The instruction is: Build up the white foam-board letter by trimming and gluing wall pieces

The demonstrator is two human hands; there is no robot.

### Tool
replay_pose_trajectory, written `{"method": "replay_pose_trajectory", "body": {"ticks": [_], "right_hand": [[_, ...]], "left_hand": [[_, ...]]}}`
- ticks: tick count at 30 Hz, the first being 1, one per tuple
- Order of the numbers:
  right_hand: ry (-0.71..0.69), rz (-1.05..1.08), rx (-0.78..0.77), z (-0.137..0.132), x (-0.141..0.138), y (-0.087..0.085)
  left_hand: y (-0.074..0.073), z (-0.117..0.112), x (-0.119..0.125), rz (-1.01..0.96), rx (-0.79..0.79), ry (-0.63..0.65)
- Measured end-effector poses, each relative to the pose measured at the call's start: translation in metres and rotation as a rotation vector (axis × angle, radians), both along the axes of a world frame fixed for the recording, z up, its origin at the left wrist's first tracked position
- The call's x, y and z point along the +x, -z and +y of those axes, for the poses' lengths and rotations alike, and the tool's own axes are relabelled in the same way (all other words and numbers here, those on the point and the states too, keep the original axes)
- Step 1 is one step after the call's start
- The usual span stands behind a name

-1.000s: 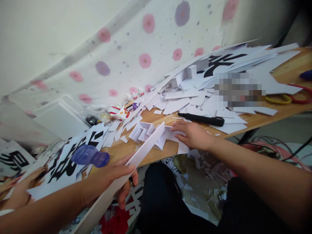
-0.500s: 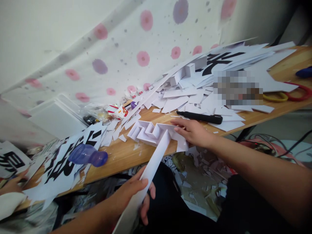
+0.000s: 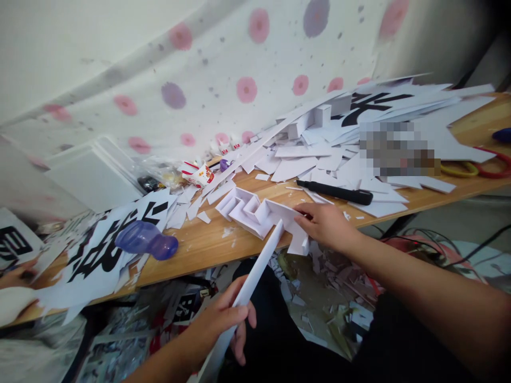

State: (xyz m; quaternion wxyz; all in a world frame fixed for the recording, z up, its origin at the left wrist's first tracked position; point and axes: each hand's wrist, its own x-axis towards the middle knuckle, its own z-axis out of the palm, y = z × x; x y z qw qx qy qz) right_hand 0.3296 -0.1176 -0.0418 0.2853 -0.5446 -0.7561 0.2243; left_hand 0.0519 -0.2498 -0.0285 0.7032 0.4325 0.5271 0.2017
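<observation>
My left hand [image 3: 227, 322] is closed round the near end of a long white foam-board strip [image 3: 261, 260], below the table edge. The strip's far end rests against a white foam-board letter shape [image 3: 255, 210] with raised walls, lying on the wooden table [image 3: 207, 247]. My right hand [image 3: 325, 223] presses on the right part of that shape, fingers curled over its edge beside the strip's tip. A black utility knife [image 3: 339, 192] lies just beyond my right hand.
White offcuts and printed black-character sheets [image 3: 120, 234] cover the table. A purple bottle [image 3: 146, 239] lies at left, snack packets [image 3: 197, 174] by the dotted wall cloth, scissors handles [image 3: 475, 167] far right. Another person's hand [image 3: 18, 274] shows at the left edge. Scraps litter the floor.
My left hand has swung the strip from left of the shape down toward my lap, so it now points up at the shape's right part. My right hand slid slightly right.
</observation>
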Motion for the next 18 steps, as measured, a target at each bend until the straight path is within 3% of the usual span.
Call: {"method": "replay_pose_trajectory", "body": {"ticks": [4, 10, 18], "right_hand": [[-0.027, 0.063, -0.031, -0.005, -0.002, -0.001], [-0.038, 0.112, -0.051, -0.005, 0.000, 0.003], [-0.104, 0.085, -0.048, -0.009, 0.002, 0.000]], "left_hand": [[0.004, -0.006, -0.010, 0.034, -0.020, 0.027], [0.002, -0.012, -0.013, 0.054, 0.026, -0.030], [0.002, -0.010, -0.005, 0.273, 0.127, 0.045]]}}
